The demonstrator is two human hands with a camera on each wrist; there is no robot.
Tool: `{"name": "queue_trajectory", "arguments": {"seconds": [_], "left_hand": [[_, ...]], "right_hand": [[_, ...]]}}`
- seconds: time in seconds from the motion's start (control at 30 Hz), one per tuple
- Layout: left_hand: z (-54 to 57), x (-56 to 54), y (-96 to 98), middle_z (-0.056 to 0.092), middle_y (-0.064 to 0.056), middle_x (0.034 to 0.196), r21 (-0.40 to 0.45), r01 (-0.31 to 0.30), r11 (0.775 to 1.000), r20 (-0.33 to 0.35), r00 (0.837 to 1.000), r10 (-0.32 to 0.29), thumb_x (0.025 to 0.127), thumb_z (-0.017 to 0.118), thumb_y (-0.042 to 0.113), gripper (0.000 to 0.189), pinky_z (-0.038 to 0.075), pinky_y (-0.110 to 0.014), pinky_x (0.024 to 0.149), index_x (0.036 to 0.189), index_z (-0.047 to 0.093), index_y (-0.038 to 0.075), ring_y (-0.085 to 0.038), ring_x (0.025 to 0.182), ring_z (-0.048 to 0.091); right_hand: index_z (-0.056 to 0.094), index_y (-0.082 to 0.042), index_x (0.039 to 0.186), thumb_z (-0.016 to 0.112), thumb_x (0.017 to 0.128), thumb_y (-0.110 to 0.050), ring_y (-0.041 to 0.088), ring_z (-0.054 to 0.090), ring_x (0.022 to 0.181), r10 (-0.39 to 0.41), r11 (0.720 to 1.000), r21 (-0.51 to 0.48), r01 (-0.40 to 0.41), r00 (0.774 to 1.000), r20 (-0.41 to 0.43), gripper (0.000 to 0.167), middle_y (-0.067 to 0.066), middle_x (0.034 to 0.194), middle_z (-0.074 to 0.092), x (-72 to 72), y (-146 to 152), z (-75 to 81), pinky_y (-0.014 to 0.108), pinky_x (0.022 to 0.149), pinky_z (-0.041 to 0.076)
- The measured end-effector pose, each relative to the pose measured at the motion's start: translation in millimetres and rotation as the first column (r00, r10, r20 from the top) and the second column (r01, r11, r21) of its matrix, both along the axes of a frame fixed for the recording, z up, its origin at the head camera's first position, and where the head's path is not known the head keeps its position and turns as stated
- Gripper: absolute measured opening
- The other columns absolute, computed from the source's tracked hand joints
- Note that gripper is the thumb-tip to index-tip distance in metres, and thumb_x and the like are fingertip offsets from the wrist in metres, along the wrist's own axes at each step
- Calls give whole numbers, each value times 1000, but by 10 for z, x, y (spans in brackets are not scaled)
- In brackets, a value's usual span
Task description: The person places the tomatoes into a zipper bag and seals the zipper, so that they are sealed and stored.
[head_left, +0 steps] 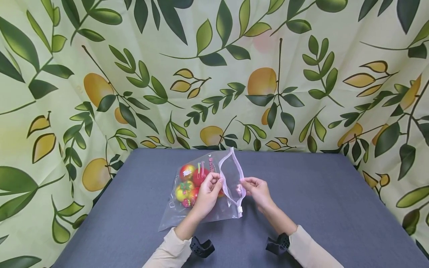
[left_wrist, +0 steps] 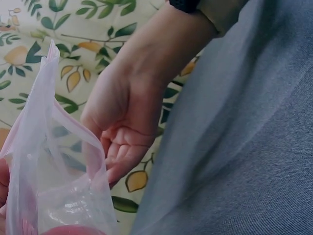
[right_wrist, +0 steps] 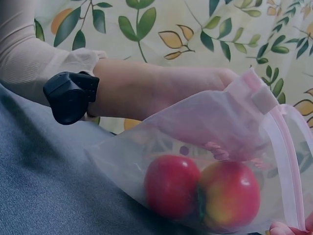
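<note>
A clear plastic zip bag [head_left: 218, 214] with a pale pink zip edge lies on the table, its mouth parted and facing right. Inside are several red and yellow apples [head_left: 187, 172], two of them plain through the film in the right wrist view [right_wrist: 172, 186]. My left hand [head_left: 208, 190] pinches the left lip of the mouth between thumb and fingers. The opposite lip is pinched by my right hand [head_left: 259, 190], which the left wrist view shows partly behind the film [left_wrist: 129, 117]. A white slider [head_left: 239, 210] sits at the zip's near end.
A grey-blue cloth [head_left: 301, 178] covers the table under the bag. Behind and at both sides hangs a curtain [head_left: 214, 96] printed with leaves and fruit. Black bands [head_left: 202, 247] circle both wrists by the light sleeves.
</note>
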State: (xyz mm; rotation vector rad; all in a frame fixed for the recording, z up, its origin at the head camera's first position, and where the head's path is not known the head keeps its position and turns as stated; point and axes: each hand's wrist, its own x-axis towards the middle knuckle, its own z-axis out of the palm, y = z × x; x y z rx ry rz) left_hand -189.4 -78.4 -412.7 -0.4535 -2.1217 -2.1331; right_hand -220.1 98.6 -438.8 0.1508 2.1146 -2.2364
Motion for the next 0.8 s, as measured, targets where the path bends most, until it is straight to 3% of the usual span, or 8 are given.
{"name": "queue_trajectory", "arguments": {"seconds": [0.3, 0.8], "left_hand": [[-70, -19, 78, 51, -25, 82, -20, 30, 999, 19, 999, -30, 96, 49, 1, 13, 46, -13, 64, 103, 47, -10, 0, 66, 50], [-211, -101, 193, 55, -34, 87, -121, 61, 991, 1, 998, -61, 97, 50, 5, 17, 49, -12, 66, 104, 48, -10, 3, 69, 52]], "right_hand": [[59, 18, 107, 58, 92, -1, 2, 67, 61, -4, 1000, -25, 4, 1000, 28, 25, -9, 65, 70, -29, 35, -53, 17, 62, 56], [57, 17, 109, 58, 93, -3, 2, 69, 60, -21, 997, -68, 25, 998, 67, 26, -6, 66, 71, -71, 88, -135, 17, 62, 57]]}}
